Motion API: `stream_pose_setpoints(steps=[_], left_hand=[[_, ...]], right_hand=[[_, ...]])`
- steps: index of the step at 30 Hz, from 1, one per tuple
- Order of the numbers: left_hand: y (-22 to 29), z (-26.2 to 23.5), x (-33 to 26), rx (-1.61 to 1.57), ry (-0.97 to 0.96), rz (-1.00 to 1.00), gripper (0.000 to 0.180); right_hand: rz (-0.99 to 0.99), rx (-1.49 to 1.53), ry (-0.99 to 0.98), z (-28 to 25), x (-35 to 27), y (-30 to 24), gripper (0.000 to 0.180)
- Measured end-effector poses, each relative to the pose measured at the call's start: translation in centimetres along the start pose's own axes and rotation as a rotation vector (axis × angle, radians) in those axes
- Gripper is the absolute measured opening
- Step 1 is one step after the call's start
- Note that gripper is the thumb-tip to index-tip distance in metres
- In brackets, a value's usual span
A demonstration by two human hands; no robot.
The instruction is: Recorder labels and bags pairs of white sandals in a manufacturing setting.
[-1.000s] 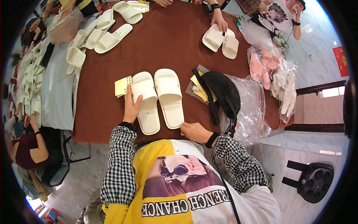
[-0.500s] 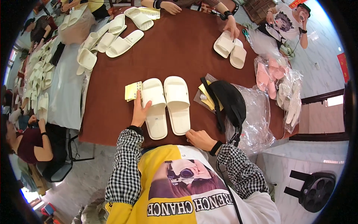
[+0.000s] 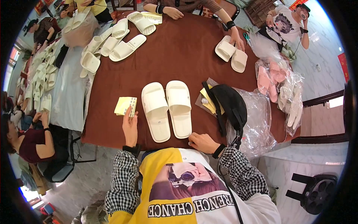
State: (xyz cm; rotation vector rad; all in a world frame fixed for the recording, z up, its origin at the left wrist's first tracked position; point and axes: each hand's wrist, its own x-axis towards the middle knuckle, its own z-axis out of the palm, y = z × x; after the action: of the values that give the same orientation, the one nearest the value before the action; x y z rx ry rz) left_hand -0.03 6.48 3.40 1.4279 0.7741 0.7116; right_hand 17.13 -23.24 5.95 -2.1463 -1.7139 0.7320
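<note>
A pair of cream slide slippers lies side by side on the brown tablecloth in front of me, toes pointing away: the left slipper (image 3: pixel 157 128) and the right slipper (image 3: pixel 181 125). A small mark shows on the left one's insole. To their left my left hand (image 3: pixel 129 128) has its fingertips on a small stack of yellow label sheets (image 3: pixel 125 105), apparently pinching its near right edge. My right hand (image 3: pixel 203 143) rests by the table's near edge, beside the right slipper's heel. Its fingers are curled and pressed together; whatever they may hold is too small to make out.
A black waist bag (image 3: pixel 231 106) and clear plastic bags (image 3: pixel 257 123) lie to the right, with bagged pink slippers (image 3: pixel 264 80) beyond. Across the table, a co-worker's hand (image 3: pixel 235 39) touches another cream pair (image 3: pixel 225 49). More cream slippers (image 3: pixel 127 47) sit at far left.
My left hand has drawn back from the left slipper, moving left and toward me, and the label sheets have shifted with it. My right hand stays by the right slipper's heel.
</note>
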Motion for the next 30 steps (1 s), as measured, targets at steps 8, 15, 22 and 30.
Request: stream_pose_setpoints(steps=[8, 15, 22, 30], left_hand=[[3.2, 0.7, -3.7, -0.010, -0.070, -0.110, 0.028], [6.2, 2.9, -6.1, -0.097, -0.287, -0.123, 0.028], [8.6, 4.2, -7.2, -0.142, -0.458, -0.131, 0.034], [9.4, 4.3, -6.9, -0.143, -0.406, -0.163, 0.046]], right_hand=[[0.075, 0.299, 0.149, -3.9, 0.5, -0.4, 0.011], [-0.018, 0.618, 0.280, -9.5, 4.7, -6.2, 0.018], [0.065, 0.758, 0.358, -8.0, 7.6, -8.2, 0.035], [0.074, 0.930, 0.323, -6.4, 7.2, -7.8, 0.038]])
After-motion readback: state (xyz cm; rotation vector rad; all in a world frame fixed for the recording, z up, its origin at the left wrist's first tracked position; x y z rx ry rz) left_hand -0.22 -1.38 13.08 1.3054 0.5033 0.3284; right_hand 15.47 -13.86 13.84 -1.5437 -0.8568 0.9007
